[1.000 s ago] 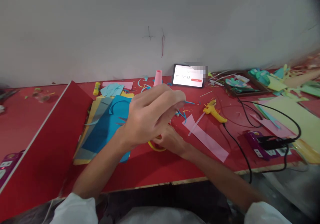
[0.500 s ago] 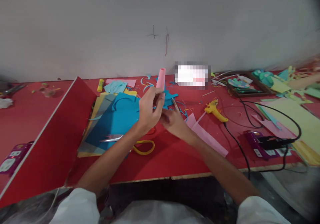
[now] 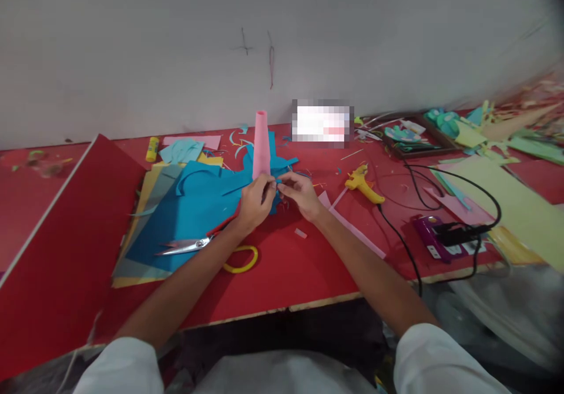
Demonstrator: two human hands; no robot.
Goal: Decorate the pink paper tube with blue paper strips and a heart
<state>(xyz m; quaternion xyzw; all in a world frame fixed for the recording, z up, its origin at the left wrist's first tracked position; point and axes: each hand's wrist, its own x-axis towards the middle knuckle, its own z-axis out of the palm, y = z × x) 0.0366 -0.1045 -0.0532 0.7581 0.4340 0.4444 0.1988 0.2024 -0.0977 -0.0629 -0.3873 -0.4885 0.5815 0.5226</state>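
Note:
A rolled pink paper tube (image 3: pixel 261 141) stands upright at the middle of the red table, among cut blue paper pieces (image 3: pixel 282 162). Just at its lower end is my left hand (image 3: pixel 258 201), its fingertips pinched together at a small blue bit. My right hand (image 3: pixel 300 193) meets it from the right, thumb and finger closed on the same small blue bit. Scissors (image 3: pixel 194 246) with red and yellow handles lie under my left forearm on blue sheets (image 3: pixel 167 229). A small pink scrap (image 3: pixel 301 233) lies below my right hand.
A yellow glue gun (image 3: pixel 363 185) with a black cable lies right, near a purple power strip (image 3: pixel 436 238). An upright red board (image 3: pixel 66 241) stands left. At the back are a glue stick (image 3: pixel 152 149) and a brown tray (image 3: pixel 445 147); a person's arm reaches in far right.
My left hand has come down from the pink tube, which now stands more fully in view. Both hands have met at a small blue bit. The view has shifted to the right.

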